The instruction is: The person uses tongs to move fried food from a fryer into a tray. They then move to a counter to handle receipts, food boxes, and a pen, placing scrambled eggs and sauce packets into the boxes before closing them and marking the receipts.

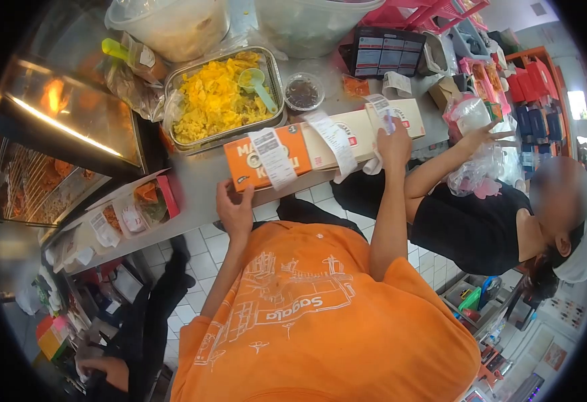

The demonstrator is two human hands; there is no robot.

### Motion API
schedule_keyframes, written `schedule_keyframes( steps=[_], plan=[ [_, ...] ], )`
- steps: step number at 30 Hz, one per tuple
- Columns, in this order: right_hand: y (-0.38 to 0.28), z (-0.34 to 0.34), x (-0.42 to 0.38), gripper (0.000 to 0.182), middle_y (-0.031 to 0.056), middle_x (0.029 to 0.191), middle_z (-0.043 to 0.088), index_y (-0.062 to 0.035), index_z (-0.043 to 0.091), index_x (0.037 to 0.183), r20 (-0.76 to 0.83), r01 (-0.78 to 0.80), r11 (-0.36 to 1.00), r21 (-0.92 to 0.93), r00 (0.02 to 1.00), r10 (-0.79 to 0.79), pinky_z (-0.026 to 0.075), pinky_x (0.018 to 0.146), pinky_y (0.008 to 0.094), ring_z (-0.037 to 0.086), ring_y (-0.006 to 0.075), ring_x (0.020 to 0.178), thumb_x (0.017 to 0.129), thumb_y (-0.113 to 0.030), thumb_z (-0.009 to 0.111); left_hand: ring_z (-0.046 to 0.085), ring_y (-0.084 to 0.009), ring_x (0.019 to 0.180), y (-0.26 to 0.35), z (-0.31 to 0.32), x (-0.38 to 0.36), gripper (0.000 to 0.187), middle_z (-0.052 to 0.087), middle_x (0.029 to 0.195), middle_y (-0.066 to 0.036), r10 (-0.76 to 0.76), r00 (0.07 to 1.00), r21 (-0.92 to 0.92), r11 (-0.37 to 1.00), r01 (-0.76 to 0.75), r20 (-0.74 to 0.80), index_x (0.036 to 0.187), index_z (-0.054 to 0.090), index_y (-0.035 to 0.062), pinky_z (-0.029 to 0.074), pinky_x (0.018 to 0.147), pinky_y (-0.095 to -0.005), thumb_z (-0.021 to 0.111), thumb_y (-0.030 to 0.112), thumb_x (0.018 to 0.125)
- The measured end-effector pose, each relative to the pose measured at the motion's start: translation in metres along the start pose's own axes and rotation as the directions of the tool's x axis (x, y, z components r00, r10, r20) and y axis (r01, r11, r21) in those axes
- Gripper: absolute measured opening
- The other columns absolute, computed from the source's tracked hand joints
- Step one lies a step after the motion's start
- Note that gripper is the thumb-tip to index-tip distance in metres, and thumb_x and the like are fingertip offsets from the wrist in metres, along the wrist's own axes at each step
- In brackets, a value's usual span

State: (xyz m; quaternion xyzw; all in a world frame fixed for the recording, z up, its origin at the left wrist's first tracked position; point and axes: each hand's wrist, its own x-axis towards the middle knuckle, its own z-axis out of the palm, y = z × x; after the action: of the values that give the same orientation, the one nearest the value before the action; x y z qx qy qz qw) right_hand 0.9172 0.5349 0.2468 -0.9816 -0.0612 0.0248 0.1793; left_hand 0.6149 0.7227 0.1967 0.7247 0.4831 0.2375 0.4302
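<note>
Three cartons stand in a row along the counter edge before me, each with a printed receipt over its top. The leftmost is an orange box (240, 155); a cream box (315, 151) and another cream box (411, 119) follow to the right. My left hand (235, 213) grips the near left corner of the orange box, thumb and fingers on either side. My right hand (394, 144) is at the rightmost box, its fingers closed on the receipt (378, 105) there; the fingertips are partly hidden.
Behind the boxes sit a foil tray (170, 110) of yellow rice with a pale green spoon (260, 87), a lidded cup (303, 92) and a tablet (387, 52). A lit food warmer (72, 114) stands left. A co-worker (474, 221) reaches in from the right; another person's legs show lower left.
</note>
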Motion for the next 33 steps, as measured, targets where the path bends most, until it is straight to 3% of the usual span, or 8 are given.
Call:
schedule_keyframes(
  steps=[5, 6, 9, 13, 15, 21, 23, 33],
  plan=[
    [0.006, -0.044, 0.007, 0.051, 0.0261, 0.109, 0.067, -0.0063, 0.054, 0.129, -0.150, 0.058, 0.994, -0.090, 0.986, -0.071, 0.049, 0.089, 0.0495, 0.064, 0.0448, 0.100, 0.088, -0.034, 0.065, 0.063, -0.0283, 0.095, 0.007, 0.005, -0.002, 0.042, 0.065, 0.106, -0.016, 0.039, 0.998, 0.127, 0.991, -0.043, 0.040, 0.109, 0.059, 0.0007, 0.049, 0.084, -0.0381, 0.073, 0.033, 0.085],
    [-0.029, -0.082, -0.028, 0.045, 0.0227, 0.108, 0.069, -0.0050, 0.057, 0.125, -0.236, 0.140, 0.877, -0.460, 0.932, -0.273, 0.050, 0.088, 0.0473, 0.065, 0.0417, 0.100, 0.090, -0.032, 0.064, 0.064, -0.0262, 0.092, 0.002, -0.007, -0.003, 0.040, 0.067, 0.104, -0.015, -0.026, 0.989, 0.029, 0.999, 0.022, 0.143, 0.108, 0.060, 0.0005, 0.050, 0.082, -0.0368, 0.071, 0.033, 0.088],
    [-0.080, -0.109, -0.066, 0.034, 0.0162, 0.103, 0.071, -0.0035, 0.060, 0.121, 0.067, 0.416, 0.881, 0.226, 0.896, -0.440, 0.051, 0.082, 0.0382, 0.067, 0.0302, 0.097, 0.092, -0.022, 0.064, 0.065, -0.0204, 0.085, -0.037, -0.077, -0.015, 0.034, 0.071, 0.099, -0.011, -0.302, 0.940, -0.162, 0.931, 0.326, 0.157, 0.107, 0.063, 0.0002, 0.051, 0.076, -0.0332, 0.066, 0.031, 0.092],
    [-0.182, -0.023, -0.184, 0.031, 0.0119, 0.091, 0.070, -0.0088, 0.063, 0.121, 0.581, 0.328, 0.729, 0.601, 0.447, -0.680, 0.050, 0.077, 0.0340, 0.065, 0.0203, 0.084, 0.098, -0.030, 0.059, 0.064, -0.0115, 0.078, -0.100, -0.181, -0.031, 0.028, 0.072, 0.095, -0.007, -0.586, 0.804, -0.270, 0.794, 0.545, -0.102, 0.106, 0.066, 0.0011, 0.049, 0.061, -0.0278, 0.057, 0.026, 0.098],
    [-0.231, 0.059, -0.241, 0.047, 0.0250, 0.094, 0.068, -0.0037, 0.057, 0.126, 0.551, 0.328, 0.650, 0.686, 0.349, -0.758, 0.051, 0.082, 0.0468, 0.067, 0.0406, 0.091, 0.097, -0.041, 0.055, 0.064, -0.0116, 0.078, -0.120, -0.209, -0.021, 0.028, 0.072, 0.095, -0.008, -0.587, 0.792, -0.313, 0.794, 0.521, -0.171, 0.105, 0.066, 0.0014, 0.048, 0.060, -0.0278, 0.057, 0.027, 0.098],
    [-0.250, 0.115, -0.253, 0.043, 0.0264, 0.092, 0.068, -0.0029, 0.045, 0.128, 0.564, 0.499, 0.854, 0.150, 0.666, -0.488, 0.051, 0.075, 0.0523, 0.066, 0.0445, 0.088, 0.093, -0.026, 0.057, 0.069, -0.0175, 0.088, -0.118, -0.220, 0.014, 0.044, 0.071, 0.102, -0.012, -0.458, 0.886, -0.237, 0.871, 0.431, -0.073, 0.114, 0.061, -0.0015, 0.050, 0.061, -0.0262, 0.051, 0.039, 0.101],
    [-0.229, 0.103, -0.243, 0.033, 0.0248, 0.090, 0.068, -0.0025, 0.050, 0.119, 0.283, 0.346, 0.851, 0.396, 0.836, -0.471, 0.050, 0.072, 0.0519, 0.066, 0.0440, 0.084, 0.092, -0.020, 0.058, 0.070, -0.0234, 0.092, -0.116, -0.209, 0.026, 0.052, 0.069, 0.105, -0.019, -0.538, 0.738, -0.638, 0.411, 0.651, 0.407, 0.116, 0.056, -0.0082, 0.053, 0.064, -0.0279, 0.046, 0.041, 0.102],
    [-0.170, 0.077, -0.215, 0.022, 0.0197, 0.087, 0.067, -0.0027, 0.054, 0.107, 0.203, 0.237, 0.881, 0.411, 0.918, -0.341, 0.048, 0.072, 0.0470, 0.065, 0.0404, 0.082, 0.096, -0.022, 0.056, 0.069, -0.0353, 0.092, -0.107, -0.158, 0.027, 0.041, 0.065, 0.106, -0.028, -0.499, 0.850, -0.784, 0.453, 0.423, 0.170, 0.112, 0.051, -0.0154, 0.059, 0.075, -0.0363, 0.037, 0.021, 0.099]
  ],
)
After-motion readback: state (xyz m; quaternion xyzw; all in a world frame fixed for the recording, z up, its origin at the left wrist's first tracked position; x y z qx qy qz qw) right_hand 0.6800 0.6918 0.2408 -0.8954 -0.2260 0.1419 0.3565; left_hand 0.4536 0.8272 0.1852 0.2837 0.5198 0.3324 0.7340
